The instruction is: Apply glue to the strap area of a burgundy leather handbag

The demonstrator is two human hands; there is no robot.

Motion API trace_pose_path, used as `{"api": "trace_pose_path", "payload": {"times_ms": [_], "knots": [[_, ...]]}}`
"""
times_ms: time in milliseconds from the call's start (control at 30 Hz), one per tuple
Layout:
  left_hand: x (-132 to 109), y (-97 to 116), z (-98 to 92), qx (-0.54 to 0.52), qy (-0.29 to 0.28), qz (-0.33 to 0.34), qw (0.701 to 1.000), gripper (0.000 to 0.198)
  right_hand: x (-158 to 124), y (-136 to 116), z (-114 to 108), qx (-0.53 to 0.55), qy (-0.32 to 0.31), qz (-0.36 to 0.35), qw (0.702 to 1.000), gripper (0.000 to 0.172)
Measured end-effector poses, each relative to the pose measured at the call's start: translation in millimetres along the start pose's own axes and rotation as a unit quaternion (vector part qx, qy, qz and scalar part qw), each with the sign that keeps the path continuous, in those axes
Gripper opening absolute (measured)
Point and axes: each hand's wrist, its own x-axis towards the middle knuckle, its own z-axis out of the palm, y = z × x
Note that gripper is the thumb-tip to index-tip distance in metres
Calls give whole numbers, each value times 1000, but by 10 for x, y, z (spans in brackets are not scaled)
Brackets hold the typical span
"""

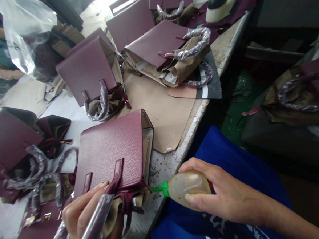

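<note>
A burgundy handbag (110, 149) lies upside down at the table's edge, its plastic-wrapped handle hanging toward me. My left hand (87, 212) is closed around the bag's opening and handle area; part of the fingers is hidden behind the wrapped handle. My right hand (212, 188) grips a translucent squeeze bottle (189, 189) with a green nozzle. The nozzle's tip points left and is at the bag's side edge, near the strap; whether it touches cannot be made out.
More burgundy handbags stand around the table, among them one behind (89, 69) and one at the far right side (159, 43). Brown cardboard (165, 116) covers part of the tabletop. A clear plastic bag (26, 23) is at upper left, beside another person's arm (4, 72). A blue apron (223, 149) covers my lap.
</note>
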Motion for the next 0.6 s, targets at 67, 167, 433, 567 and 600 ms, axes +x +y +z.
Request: {"api": "trace_pose_path", "payload": {"times_ms": [67, 167, 433, 567, 600], "knots": [[0, 13, 13, -4, -2, -9, 1000, 45, 1, -1, 8, -3, 3, 0, 1000, 30], [10, 22, 19, 0, -9, 2, 1000, 42, 13, -13, 16, -9, 6, 0, 1000, 31], [31, 21, 4, 2, -7, 21, 1000, 43, 51, -20, -15, -20, 24, -26, 999, 33], [11, 5, 14, -7, 0, 8, 1000, 38, 72, -35, -37, -26, 40, -29, 998, 32], [9, 7, 17, -10, 5, 0, 1000, 37, 80, -39, -41, -27, 44, -30, 998, 32]]}}
